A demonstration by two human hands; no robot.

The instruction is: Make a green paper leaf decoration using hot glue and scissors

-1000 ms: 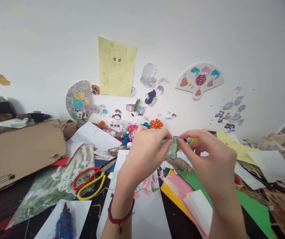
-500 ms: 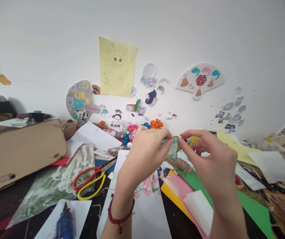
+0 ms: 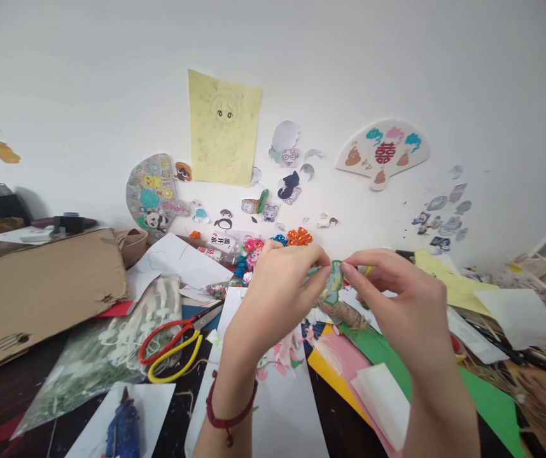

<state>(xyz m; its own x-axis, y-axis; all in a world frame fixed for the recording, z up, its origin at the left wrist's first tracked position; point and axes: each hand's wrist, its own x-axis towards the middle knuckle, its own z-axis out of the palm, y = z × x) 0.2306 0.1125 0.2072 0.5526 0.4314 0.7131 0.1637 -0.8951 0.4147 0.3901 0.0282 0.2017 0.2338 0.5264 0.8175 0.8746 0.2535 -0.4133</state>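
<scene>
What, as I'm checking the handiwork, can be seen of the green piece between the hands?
The green piece looks small and thin, pale green with a darker rim and yellowish patches; its material is unclear. The left hand hides part of its left side, and the right hand pinches its upper right edge. It is held up in front of some twine. Its full shape is hidden.

The scissors [image 3: 195,325] pair metal blades with smooth red and yellow handles that look plastic-coated. Beside them is a glossy, clear plastic bag [image 3: 86,362]; farther left, matt brown cardboard [image 3: 44,286]. To their right, the twine [image 3: 347,313] is rough and fibrous, the green sheet [image 3: 492,404] smooth, matt paper, and the green-edged piece [image 3: 335,284] looks sheer, its material unclear.
</scene>
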